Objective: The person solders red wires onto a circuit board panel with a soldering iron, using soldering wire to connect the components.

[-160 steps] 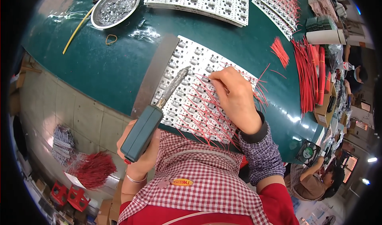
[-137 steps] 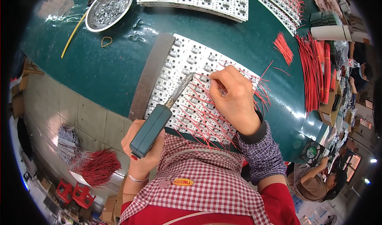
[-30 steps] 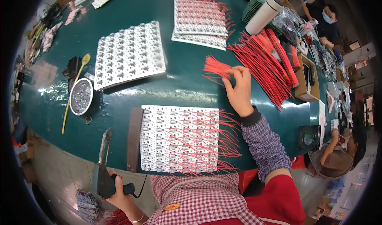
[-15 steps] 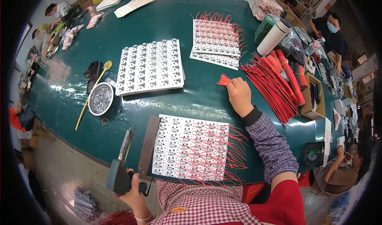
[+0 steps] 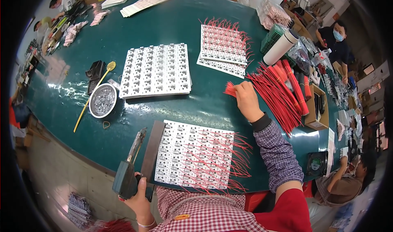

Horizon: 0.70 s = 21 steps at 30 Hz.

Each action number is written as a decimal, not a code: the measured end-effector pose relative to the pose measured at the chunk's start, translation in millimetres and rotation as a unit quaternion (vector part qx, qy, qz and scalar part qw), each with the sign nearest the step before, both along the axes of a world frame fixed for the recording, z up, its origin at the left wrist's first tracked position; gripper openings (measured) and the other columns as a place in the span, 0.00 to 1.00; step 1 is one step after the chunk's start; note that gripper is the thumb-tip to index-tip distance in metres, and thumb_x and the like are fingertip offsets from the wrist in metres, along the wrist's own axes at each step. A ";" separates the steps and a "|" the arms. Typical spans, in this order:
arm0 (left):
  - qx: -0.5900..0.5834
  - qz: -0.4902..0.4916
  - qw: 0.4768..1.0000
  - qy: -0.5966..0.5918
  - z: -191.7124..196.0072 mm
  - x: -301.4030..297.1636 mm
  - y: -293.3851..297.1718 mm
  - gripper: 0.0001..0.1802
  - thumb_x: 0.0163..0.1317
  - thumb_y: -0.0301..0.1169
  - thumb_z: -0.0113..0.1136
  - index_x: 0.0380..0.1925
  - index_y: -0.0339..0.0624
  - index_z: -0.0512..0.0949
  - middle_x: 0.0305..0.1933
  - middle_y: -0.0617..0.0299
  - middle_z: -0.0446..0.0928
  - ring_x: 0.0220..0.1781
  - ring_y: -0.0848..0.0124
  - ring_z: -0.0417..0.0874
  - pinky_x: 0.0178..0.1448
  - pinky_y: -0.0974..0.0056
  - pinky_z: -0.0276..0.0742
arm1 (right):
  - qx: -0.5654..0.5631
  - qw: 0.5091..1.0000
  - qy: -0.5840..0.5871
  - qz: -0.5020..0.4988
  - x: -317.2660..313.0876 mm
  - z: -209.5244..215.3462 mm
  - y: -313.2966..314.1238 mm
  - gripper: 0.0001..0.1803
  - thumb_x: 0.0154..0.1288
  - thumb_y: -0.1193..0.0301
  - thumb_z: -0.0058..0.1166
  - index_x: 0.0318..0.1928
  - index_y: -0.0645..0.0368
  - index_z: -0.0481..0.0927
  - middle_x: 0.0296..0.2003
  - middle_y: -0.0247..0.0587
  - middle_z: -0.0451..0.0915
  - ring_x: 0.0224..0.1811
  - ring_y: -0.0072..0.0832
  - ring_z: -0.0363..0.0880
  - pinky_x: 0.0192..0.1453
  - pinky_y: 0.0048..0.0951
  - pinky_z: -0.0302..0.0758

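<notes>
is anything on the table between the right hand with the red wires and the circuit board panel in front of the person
Nothing visible. The right hand grips a small bunch of red wires, and only bare green table lies between it and the near circuit board panel. The left hand holds the soldering iron off to the panel's left.

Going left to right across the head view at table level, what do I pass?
Yellow stick → metal bowl → left hand gripping the soldering tool → near panel with red wires → right hand on a small bunch of red wires → big red wire pile → cardboard box.
</notes>
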State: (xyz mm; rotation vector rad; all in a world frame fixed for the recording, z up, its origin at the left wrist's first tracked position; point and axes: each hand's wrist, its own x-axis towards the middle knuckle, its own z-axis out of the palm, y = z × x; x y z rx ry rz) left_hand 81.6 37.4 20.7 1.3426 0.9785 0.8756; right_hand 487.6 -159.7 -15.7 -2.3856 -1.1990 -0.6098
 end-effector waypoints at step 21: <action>-0.028 -0.024 0.999 -0.038 1.7 0.2 -6.7 0.24 0.58 0.15 0.69 0.56 0.30 0.77 0.50 0.52 0.83 0.44 0.66 0.86 0.48 0.63 0.84 | -0.243 0.958 -0.094 0.123 -67.4 42.8 53.1 0.04 0.49 0.74 0.60 0.29 0.57 0.81 0.31 0.37 0.74 0.39 0.33 0.75 0.37 0.32 0.76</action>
